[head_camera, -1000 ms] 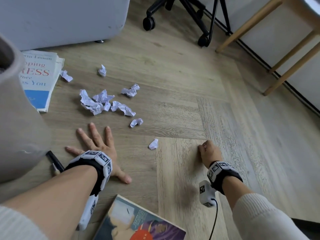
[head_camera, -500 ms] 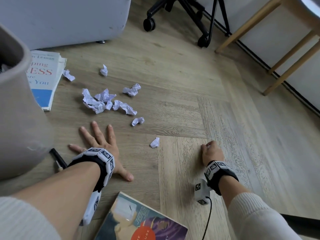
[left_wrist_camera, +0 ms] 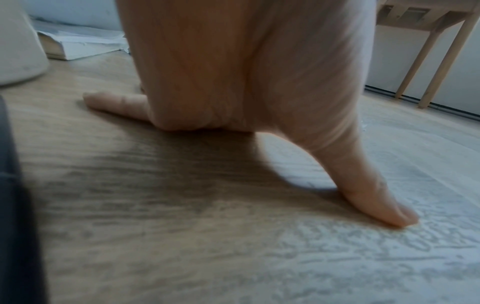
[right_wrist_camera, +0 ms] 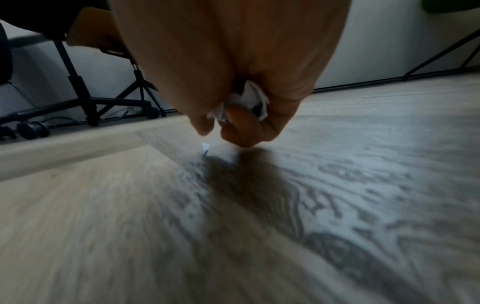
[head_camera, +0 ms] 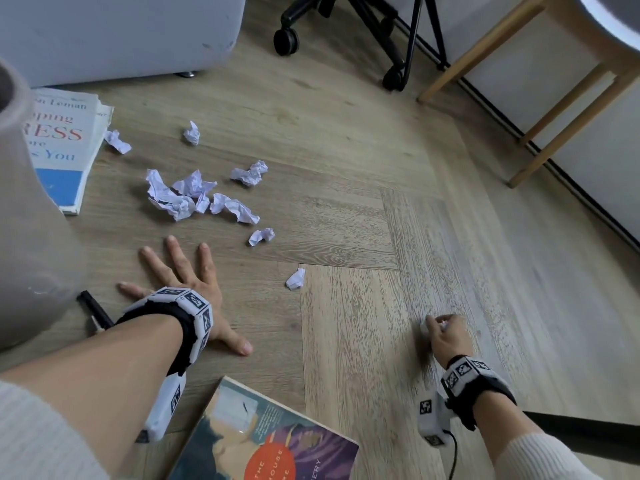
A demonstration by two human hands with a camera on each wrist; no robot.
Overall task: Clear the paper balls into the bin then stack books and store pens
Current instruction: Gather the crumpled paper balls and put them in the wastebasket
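A crumpled paper ball (right_wrist_camera: 249, 100) sits pinched in the curled fingers of the right hand (head_camera: 446, 336), low over the wood-grain floor (head_camera: 346, 323). More paper balls (head_camera: 194, 197) lie scattered ahead of the left hand (head_camera: 183, 282), which is spread flat, palm pressed to the floor. A black pen (head_camera: 95, 311) lies just beside that wrist, near the grey bin (head_camera: 31, 237). A book (head_camera: 59, 143) showing "RESS" and "You" lies behind the bin; another book (head_camera: 270, 441) reads "THE HOUSE". An office chair base (head_camera: 363, 32) and wooden legs (head_camera: 554, 116) stand beyond.
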